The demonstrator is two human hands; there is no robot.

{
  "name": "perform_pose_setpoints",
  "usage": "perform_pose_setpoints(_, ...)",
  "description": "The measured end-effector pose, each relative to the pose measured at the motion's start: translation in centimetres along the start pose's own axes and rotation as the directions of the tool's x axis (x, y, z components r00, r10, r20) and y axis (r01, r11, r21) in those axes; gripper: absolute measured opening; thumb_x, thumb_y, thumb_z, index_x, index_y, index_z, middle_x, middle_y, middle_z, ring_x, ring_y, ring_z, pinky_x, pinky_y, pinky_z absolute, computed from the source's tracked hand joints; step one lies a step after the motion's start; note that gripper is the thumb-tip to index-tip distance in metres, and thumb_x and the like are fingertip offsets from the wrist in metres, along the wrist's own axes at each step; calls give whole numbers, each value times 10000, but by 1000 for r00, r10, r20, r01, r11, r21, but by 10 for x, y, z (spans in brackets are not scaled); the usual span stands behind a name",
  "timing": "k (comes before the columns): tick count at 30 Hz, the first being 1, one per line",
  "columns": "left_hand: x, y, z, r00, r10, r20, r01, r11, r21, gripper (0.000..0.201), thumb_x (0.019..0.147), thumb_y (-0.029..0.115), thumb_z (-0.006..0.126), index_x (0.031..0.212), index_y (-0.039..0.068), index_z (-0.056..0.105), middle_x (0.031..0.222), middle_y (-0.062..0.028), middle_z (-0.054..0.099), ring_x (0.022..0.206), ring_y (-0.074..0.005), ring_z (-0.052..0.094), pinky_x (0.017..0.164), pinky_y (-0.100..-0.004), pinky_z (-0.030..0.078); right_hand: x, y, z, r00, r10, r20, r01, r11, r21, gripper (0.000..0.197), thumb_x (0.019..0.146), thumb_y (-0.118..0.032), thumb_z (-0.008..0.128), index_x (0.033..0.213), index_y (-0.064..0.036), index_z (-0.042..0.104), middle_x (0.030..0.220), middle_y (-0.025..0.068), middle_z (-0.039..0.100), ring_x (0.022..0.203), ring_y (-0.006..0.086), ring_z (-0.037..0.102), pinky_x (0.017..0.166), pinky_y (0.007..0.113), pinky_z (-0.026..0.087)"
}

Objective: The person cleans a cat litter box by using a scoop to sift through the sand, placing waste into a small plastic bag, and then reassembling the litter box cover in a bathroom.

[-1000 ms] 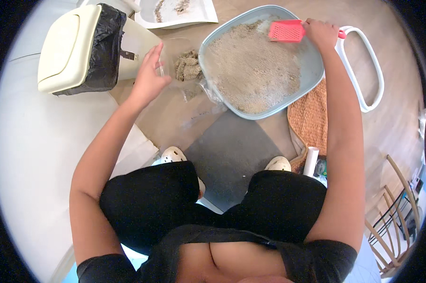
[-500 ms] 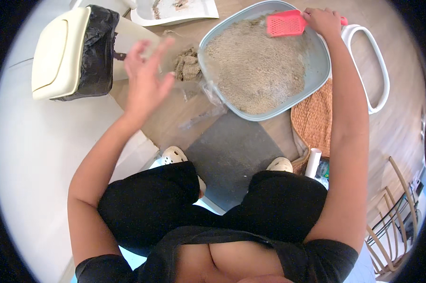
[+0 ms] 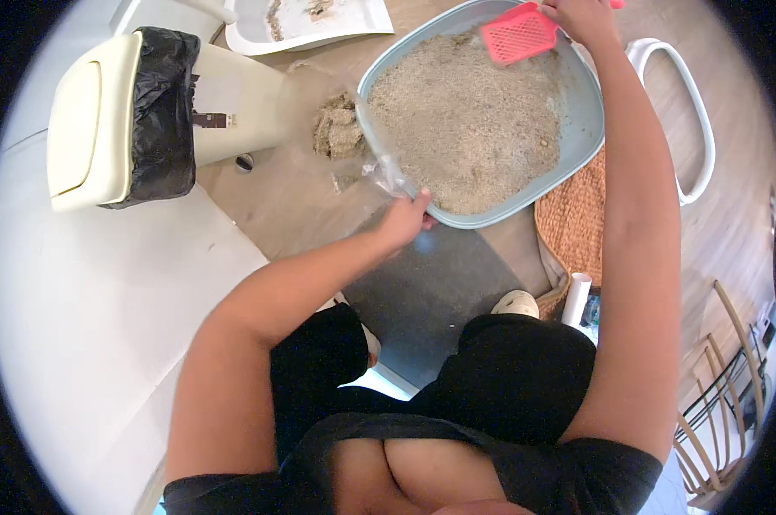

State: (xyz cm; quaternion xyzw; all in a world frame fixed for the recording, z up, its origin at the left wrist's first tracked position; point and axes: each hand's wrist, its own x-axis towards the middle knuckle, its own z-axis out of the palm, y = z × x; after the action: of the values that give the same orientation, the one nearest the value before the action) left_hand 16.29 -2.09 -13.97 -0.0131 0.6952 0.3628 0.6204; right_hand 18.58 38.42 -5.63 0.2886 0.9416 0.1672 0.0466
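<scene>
A blue-grey litter box filled with sandy litter stands on the floor ahead of me. My left hand grips its near left rim, thumb on top and the other fingers tucked underneath. At the far right side, my right hand is closed round the handle of a red slotted litter scoop, whose blade is over the far edge of the litter. Against the box's left side lies a clear plastic bag with clumped litter in it.
At the left is a cream bin with a black liner and swing lid. A soiled white tray lies at the back. To the right are a white oval frame, an orange woven mat and a white roll.
My left hand has come down and right from above the plastic bag and taken hold of the litter box rim. The scoop has tilted slightly in my right hand.
</scene>
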Motion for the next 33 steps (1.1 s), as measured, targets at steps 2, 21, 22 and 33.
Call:
perform_pose_setpoints(2,10,-1,6,999,-8,-46,5,999,-51,416,971,295,381,1101,-88,477,1022,-153,577,877,-202,603,700,-312,541,0,-3,2,999,-35,-16,35,999,34,304,790,-456,536,906,-240,715,916,84,651,1006,330,506,928,540,309)
perform_pose_setpoints(21,5,12,8,999,-37,34,38,999,-22,359,970,248,382,1076,-86,462,1065,-168,551,897,-232,602,726,-324,549,-38,-106,30,962,-266,-61,268,879,394,252,870,-403,513,1020,-279,674,832,-2,569,916,246,456,934,388,290)
perform_pose_setpoints(22,4,14,9,999,-36,29,37,999,-30,360,971,252,380,1070,-83,464,1065,-170,551,901,-234,602,725,-326,549,-46,-102,33,972,-229,-53,228,865,447,257,869,-409,515,1029,-283,672,829,-5,568,921,243,453,926,386,290)
perform_pose_setpoints(33,12,9,4,997,-46,60,47,999,-18,407,981,296,343,1082,-79,465,1017,-188,587,862,-267,624,767,-370,532,-126,-55,31,984,144,-104,-38,741,671,252,877,-383,521,1081,-313,651,832,-38,568,881,205,434,851,368,281)
